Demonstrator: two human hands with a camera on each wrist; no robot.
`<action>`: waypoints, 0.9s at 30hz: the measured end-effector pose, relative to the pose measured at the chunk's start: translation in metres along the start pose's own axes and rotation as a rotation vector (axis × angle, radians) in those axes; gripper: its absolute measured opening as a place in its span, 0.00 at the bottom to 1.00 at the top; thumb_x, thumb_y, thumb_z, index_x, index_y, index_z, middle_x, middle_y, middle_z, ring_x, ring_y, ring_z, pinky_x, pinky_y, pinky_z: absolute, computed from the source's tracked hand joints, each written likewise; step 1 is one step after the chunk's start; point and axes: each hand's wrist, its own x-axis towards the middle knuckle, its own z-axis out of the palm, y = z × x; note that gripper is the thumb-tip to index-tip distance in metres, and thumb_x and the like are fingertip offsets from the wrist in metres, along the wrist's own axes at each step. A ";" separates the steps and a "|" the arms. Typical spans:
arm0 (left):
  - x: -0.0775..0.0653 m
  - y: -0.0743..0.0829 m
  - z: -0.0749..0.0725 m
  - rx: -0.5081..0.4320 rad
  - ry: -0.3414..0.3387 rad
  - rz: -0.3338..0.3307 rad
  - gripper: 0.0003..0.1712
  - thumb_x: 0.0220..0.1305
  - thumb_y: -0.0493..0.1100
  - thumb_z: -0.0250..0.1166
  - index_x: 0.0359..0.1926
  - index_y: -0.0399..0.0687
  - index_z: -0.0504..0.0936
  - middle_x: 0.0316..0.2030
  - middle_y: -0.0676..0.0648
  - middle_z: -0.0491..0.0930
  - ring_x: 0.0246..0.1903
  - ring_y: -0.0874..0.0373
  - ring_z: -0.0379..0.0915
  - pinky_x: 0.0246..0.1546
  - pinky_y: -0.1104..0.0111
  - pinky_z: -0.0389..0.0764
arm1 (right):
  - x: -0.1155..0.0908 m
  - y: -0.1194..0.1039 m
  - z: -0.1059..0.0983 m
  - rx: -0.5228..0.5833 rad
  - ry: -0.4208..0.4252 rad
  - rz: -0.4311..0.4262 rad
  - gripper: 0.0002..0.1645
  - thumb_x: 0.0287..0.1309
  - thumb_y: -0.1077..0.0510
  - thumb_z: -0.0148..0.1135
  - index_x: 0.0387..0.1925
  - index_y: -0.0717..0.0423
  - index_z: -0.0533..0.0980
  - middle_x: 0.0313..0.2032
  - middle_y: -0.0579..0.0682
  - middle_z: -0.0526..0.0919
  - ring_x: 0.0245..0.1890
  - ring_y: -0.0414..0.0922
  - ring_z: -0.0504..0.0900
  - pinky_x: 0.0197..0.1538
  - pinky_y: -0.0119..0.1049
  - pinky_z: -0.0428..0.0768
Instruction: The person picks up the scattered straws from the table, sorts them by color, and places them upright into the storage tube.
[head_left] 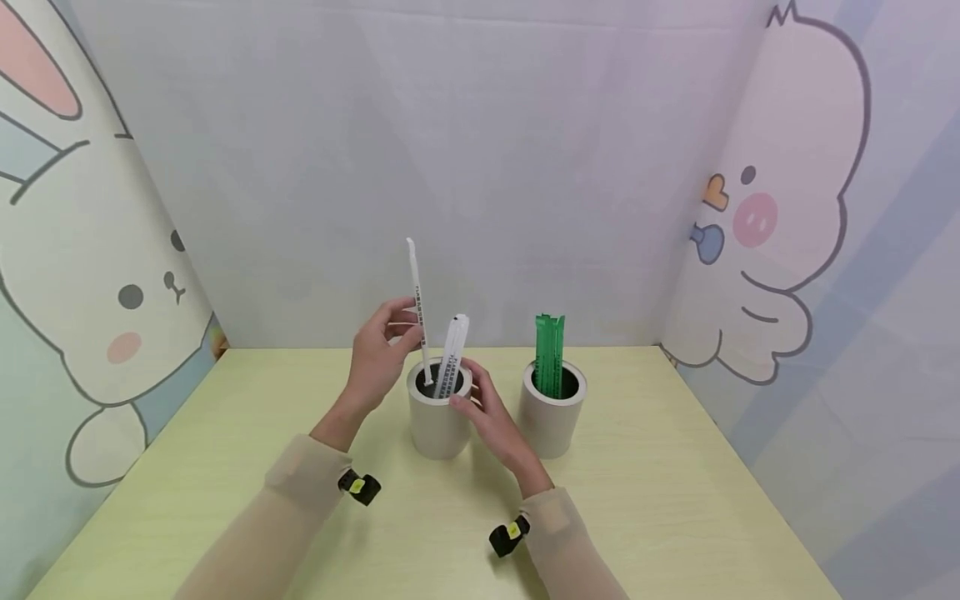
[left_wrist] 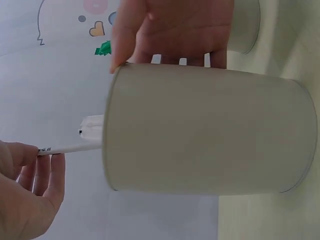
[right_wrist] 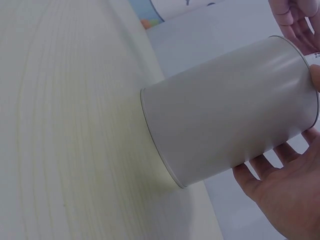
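My left hand [head_left: 378, 354] pinches a long, thin white wrapped straw [head_left: 417, 292] with dark print between thumb and fingers. The straw stands nearly upright, its lower end inside the mouth of a beige cylindrical container [head_left: 438, 429]. More white wrapped straws [head_left: 452, 358] lean together in that container. My right hand [head_left: 495, 417] holds the container from its right side, thumb at the rim. In the right wrist view its fingers [right_wrist: 262, 167] lie against the container wall. The left wrist view shows the straw's upper part between the left fingers; the container hides its lower end.
A second beige container [head_left: 551, 425] stands just right of my right hand, with green wrapped straws [head_left: 549, 354] upright in it. Both containers rest on a light wood-grain table [head_left: 645, 500]. Behind is a pale cloth backdrop [head_left: 480, 167], with cartoon figures on the side panels.
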 end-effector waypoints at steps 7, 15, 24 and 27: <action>-0.007 -0.017 0.007 0.017 -0.003 -0.024 0.26 0.75 0.35 0.65 0.70 0.46 0.75 0.56 0.39 0.81 0.55 0.45 0.82 0.49 0.67 0.89 | 0.000 0.000 -0.002 0.004 -0.003 0.000 0.39 0.80 0.50 0.56 0.83 0.35 0.52 0.80 0.49 0.61 0.79 0.55 0.61 0.80 0.59 0.61; -0.014 -0.027 0.010 0.122 -0.014 -0.036 0.26 0.76 0.38 0.66 0.71 0.52 0.75 0.56 0.43 0.83 0.56 0.48 0.82 0.58 0.54 0.86 | 0.000 0.002 -0.003 0.020 -0.012 -0.010 0.38 0.81 0.51 0.54 0.83 0.37 0.52 0.80 0.51 0.60 0.80 0.59 0.60 0.80 0.61 0.60; -0.020 -0.035 0.006 0.131 0.014 -0.059 0.25 0.73 0.37 0.68 0.68 0.52 0.78 0.55 0.42 0.84 0.57 0.48 0.83 0.60 0.58 0.85 | 0.000 0.001 0.000 0.013 -0.008 -0.001 0.38 0.80 0.51 0.56 0.82 0.35 0.53 0.80 0.48 0.60 0.78 0.53 0.62 0.80 0.59 0.61; -0.022 -0.037 0.002 0.151 0.020 -0.048 0.25 0.73 0.37 0.69 0.68 0.50 0.78 0.55 0.41 0.84 0.57 0.48 0.83 0.60 0.58 0.85 | 0.001 0.001 0.000 0.005 -0.009 -0.012 0.39 0.80 0.51 0.56 0.83 0.37 0.53 0.80 0.49 0.60 0.79 0.54 0.61 0.80 0.59 0.61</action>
